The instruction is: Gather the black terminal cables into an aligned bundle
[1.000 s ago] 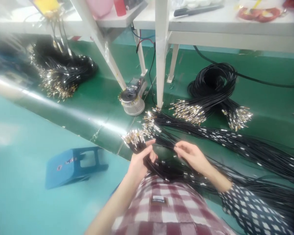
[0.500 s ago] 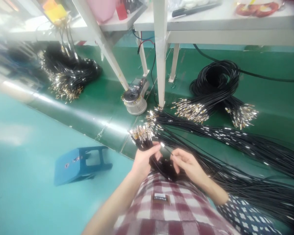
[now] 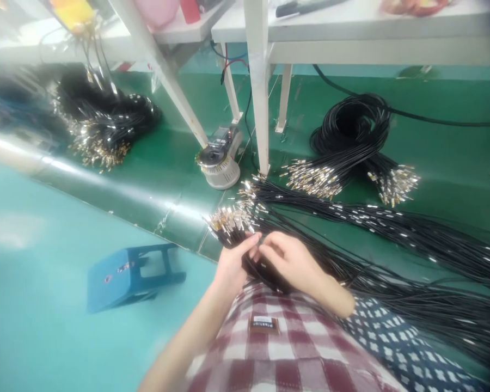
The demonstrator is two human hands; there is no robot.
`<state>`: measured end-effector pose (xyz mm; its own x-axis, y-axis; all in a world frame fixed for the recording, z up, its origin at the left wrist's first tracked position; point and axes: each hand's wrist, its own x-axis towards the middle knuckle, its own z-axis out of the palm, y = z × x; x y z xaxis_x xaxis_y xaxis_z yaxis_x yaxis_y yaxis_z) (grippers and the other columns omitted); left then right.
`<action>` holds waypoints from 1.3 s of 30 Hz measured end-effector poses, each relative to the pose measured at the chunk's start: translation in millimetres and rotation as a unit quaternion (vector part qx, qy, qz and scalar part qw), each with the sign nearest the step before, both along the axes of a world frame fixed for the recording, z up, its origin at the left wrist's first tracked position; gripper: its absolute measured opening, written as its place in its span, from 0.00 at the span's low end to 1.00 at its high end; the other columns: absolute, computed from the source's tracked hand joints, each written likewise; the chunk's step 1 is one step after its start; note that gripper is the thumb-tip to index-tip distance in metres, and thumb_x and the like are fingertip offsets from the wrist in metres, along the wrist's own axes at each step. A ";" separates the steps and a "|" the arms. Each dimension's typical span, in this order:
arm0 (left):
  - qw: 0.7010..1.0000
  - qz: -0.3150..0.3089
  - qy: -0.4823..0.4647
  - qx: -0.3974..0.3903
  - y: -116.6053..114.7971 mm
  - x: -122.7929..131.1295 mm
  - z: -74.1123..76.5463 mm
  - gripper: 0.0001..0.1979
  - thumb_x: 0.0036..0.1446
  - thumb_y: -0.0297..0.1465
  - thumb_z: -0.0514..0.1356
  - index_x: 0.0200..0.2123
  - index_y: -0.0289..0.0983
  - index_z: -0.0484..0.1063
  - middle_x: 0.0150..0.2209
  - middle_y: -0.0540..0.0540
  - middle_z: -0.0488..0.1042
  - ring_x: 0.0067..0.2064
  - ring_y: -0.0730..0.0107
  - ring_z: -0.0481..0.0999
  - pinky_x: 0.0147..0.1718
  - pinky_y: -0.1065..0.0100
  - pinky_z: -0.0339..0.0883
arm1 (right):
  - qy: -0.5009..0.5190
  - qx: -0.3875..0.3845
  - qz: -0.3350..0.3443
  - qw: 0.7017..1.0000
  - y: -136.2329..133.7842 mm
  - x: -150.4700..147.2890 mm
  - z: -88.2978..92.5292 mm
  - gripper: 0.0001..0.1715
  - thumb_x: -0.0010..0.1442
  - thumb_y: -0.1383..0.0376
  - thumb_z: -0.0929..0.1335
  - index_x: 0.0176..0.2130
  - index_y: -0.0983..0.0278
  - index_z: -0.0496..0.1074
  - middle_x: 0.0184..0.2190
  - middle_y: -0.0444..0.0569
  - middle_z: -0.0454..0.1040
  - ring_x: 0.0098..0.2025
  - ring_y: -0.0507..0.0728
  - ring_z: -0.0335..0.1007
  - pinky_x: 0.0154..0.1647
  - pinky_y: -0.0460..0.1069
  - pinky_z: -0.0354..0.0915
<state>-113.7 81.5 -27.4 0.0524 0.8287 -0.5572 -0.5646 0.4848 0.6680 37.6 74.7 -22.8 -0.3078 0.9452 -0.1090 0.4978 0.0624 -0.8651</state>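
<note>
A bundle of black cables with metal-tipped ends [image 3: 231, 226] rises out of my left hand [image 3: 234, 264], whose fingers are wrapped round it just below the tips. My right hand [image 3: 283, 258] is right beside the left thumb, its fingers bent and pressed together; whatever they pinch is too small to make out. The lower part of the bundle curves down over my lap, partly hidden behind the right hand. Long loose black cables [image 3: 375, 277] spread away to the right, their tipped ends lying close behind the held bundle.
A coiled cable bundle [image 3: 351, 128] lies on the green surface, with another cable pile [image 3: 106, 120] at the left. A round grey device [image 3: 220, 166] stands near a white table leg [image 3: 261, 109]. A blue stool [image 3: 118, 277] lies on the floor.
My right hand has moved left, up against my left hand. The white-tipped cable stretched between the hands earlier no longer shows. The whole view has shifted slightly.
</note>
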 end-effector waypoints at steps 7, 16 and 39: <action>0.999 0.035 -0.012 -0.022 -4.5 -14.2 -15.0 0.10 0.44 0.27 0.69 0.29 0.33 0.71 0.19 0.54 0.63 0.21 0.79 0.61 0.29 0.69 0.64 | -0.120 -0.011 0.121 0.985 -45.7 61.4 -38.4 0.15 0.65 0.57 0.63 0.33 0.62 0.72 0.34 0.48 0.72 0.33 0.53 0.67 0.35 0.48 0.60; 1.000 -0.001 -0.029 -0.011 -12.7 -29.6 -25.1 0.07 0.49 0.30 0.67 0.30 0.33 0.74 0.31 0.47 0.72 0.34 0.68 0.73 0.38 0.65 0.69 | -0.207 -0.051 -0.013 0.977 48.8 24.1 -84.8 0.14 0.61 0.56 0.67 0.41 0.63 0.74 0.42 0.51 0.74 0.39 0.56 0.70 0.39 0.49 0.62; 0.999 0.011 -0.036 0.007 4.9 -6.3 -9.7 0.13 0.51 0.29 0.66 0.40 0.34 0.73 0.19 0.56 0.57 0.22 0.77 0.60 0.30 0.69 0.63 | 0.163 -0.156 0.016 0.974 -12.1 50.3 -51.1 0.24 0.62 0.50 0.64 0.24 0.65 0.69 0.27 0.49 0.72 0.33 0.55 0.66 0.38 0.49 0.63</action>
<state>-120.0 86.4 -37.1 0.0738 0.8383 -0.5402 -0.6211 0.4624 0.6328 87.8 62.6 -73.9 -0.4033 0.8705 -0.2821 0.1966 -0.2186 -0.9558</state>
